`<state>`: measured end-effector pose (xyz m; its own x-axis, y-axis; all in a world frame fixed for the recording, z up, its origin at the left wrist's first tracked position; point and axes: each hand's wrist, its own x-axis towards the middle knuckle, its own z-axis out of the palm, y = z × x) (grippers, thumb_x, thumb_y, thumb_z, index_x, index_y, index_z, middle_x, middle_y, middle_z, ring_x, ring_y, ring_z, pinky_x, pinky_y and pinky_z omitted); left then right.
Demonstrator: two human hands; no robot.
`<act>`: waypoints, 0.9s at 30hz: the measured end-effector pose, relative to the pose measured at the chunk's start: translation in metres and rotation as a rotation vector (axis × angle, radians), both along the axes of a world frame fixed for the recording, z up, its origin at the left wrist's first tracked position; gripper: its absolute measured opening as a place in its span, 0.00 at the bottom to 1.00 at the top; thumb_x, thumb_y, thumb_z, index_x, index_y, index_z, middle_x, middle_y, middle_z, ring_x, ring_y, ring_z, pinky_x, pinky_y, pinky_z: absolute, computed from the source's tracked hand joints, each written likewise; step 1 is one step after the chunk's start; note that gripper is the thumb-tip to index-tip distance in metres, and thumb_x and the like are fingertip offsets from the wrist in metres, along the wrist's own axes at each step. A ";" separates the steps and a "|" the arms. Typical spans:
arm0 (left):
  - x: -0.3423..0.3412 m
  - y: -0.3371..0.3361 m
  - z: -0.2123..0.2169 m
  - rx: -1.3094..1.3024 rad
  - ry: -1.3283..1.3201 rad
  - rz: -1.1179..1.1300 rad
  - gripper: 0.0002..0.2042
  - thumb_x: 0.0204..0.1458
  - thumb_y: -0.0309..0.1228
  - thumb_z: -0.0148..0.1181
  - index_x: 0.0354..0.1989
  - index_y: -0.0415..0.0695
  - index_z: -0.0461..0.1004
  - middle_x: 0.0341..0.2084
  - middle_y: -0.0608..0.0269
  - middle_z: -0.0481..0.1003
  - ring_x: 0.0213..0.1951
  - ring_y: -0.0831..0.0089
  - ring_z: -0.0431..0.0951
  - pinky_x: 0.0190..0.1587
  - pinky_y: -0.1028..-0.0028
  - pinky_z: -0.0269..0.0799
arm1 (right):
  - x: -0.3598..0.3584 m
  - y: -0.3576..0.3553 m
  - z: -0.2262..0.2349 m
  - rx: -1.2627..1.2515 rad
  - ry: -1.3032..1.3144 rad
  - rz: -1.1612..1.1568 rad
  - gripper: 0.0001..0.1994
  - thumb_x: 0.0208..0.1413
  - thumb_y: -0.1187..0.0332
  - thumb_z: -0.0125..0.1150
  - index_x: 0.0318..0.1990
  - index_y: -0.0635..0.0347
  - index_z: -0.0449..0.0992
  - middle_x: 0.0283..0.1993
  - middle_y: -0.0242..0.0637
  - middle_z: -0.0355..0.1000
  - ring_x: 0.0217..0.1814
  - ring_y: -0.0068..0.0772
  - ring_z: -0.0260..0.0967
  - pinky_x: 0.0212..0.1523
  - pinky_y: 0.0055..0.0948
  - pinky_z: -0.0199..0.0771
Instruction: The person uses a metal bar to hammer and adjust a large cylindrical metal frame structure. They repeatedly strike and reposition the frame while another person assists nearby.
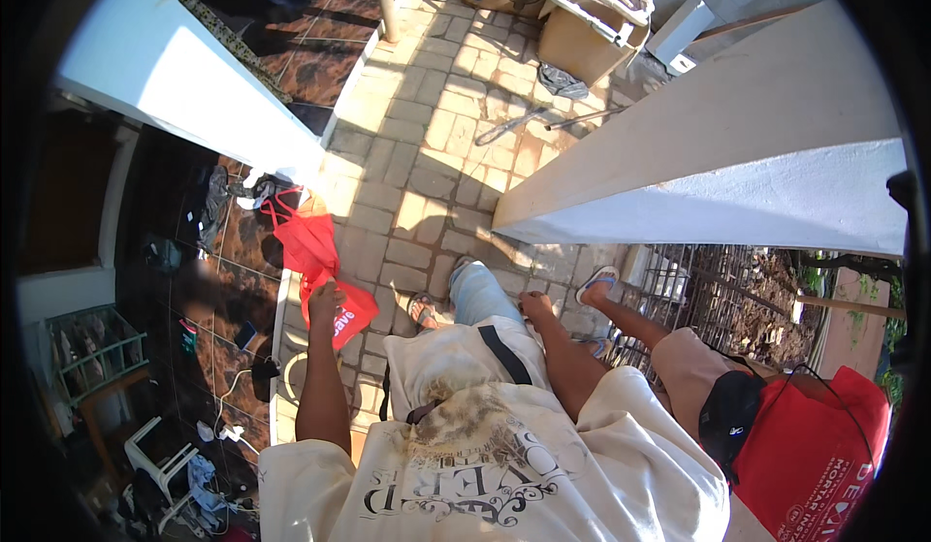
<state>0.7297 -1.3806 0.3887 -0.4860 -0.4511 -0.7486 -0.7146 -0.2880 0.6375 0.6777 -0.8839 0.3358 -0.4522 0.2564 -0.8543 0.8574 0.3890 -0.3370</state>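
A red cloth tote bag (312,235) hangs crumpled from my left hand (326,300), which is closed around its middle. Its looped handles spread out above the hand, beside the foot of the white pillar. The lower part, with white print, drapes over the paving by my leg. My right hand (534,305) hangs beside my light blue trouser leg (482,292). Its fingers look loosely curled and slightly apart, and nothing shows in them.
White pillars rise at left (208,86) and right (698,164). Another person in a red shirt (815,445) stands close on my right. Metal grating (693,290) lies beyond that person. A cardboard box (587,46) stands ahead on the paving. A white plastic chair (160,464) is at lower left.
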 end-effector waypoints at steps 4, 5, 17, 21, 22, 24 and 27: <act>-0.165 -0.006 0.021 0.056 0.239 -0.045 0.17 0.54 0.35 0.63 0.49 0.41 0.70 0.29 0.64 0.75 0.27 0.75 0.76 0.28 0.76 0.68 | -0.178 -0.065 -0.024 -0.248 0.229 0.026 0.15 0.56 0.57 0.58 0.37 0.61 0.75 0.28 0.32 0.72 0.27 0.22 0.67 0.25 0.27 0.66; -0.205 -0.003 0.019 0.072 0.333 -0.079 0.18 0.54 0.33 0.63 0.50 0.40 0.69 0.31 0.63 0.75 0.28 0.75 0.76 0.29 0.75 0.69 | -0.219 -0.078 -0.038 -0.363 0.383 -0.053 0.14 0.56 0.59 0.57 0.33 0.63 0.75 0.24 0.33 0.71 0.21 0.21 0.63 0.22 0.26 0.64; -0.426 -0.027 -0.028 -0.001 -0.529 -0.594 0.10 0.53 0.34 0.59 0.35 0.39 0.75 0.24 0.65 0.74 0.25 0.76 0.71 0.24 0.72 0.64 | -0.546 -0.013 -0.002 -0.267 0.451 -0.476 0.18 0.60 0.55 0.58 0.41 0.65 0.74 0.35 0.38 0.75 0.33 0.27 0.72 0.35 0.27 0.72; -0.572 -0.047 -0.050 -0.081 -0.602 -0.771 0.09 0.52 0.33 0.59 0.32 0.39 0.75 0.23 0.63 0.74 0.23 0.75 0.70 0.24 0.70 0.64 | -0.579 0.032 0.001 -0.226 0.536 -0.919 0.14 0.61 0.58 0.57 0.39 0.62 0.74 0.32 0.36 0.74 0.32 0.25 0.72 0.32 0.27 0.71; -0.622 -0.044 -0.055 -0.097 -0.590 -0.837 0.08 0.51 0.33 0.59 0.31 0.39 0.75 0.22 0.62 0.74 0.23 0.75 0.70 0.23 0.70 0.64 | -0.579 0.040 -0.007 -0.143 0.489 -0.975 0.14 0.61 0.58 0.57 0.39 0.62 0.74 0.31 0.35 0.74 0.30 0.25 0.72 0.31 0.27 0.71; -0.742 -0.021 -0.065 -0.121 -0.520 -1.151 0.08 0.50 0.32 0.59 0.29 0.40 0.74 0.21 0.60 0.73 0.21 0.73 0.70 0.22 0.68 0.64 | -0.573 0.050 -0.029 -0.036 0.273 -1.094 0.14 0.60 0.57 0.58 0.39 0.61 0.74 0.30 0.35 0.74 0.27 0.24 0.71 0.29 0.27 0.70; -0.930 0.055 -0.075 -0.704 0.802 -2.295 0.07 0.48 0.30 0.59 0.27 0.40 0.72 0.17 0.60 0.70 0.17 0.71 0.68 0.17 0.69 0.61 | -0.567 0.050 -0.059 0.046 -0.017 -1.148 0.16 0.58 0.56 0.57 0.41 0.62 0.75 0.33 0.40 0.76 0.30 0.32 0.74 0.31 0.31 0.71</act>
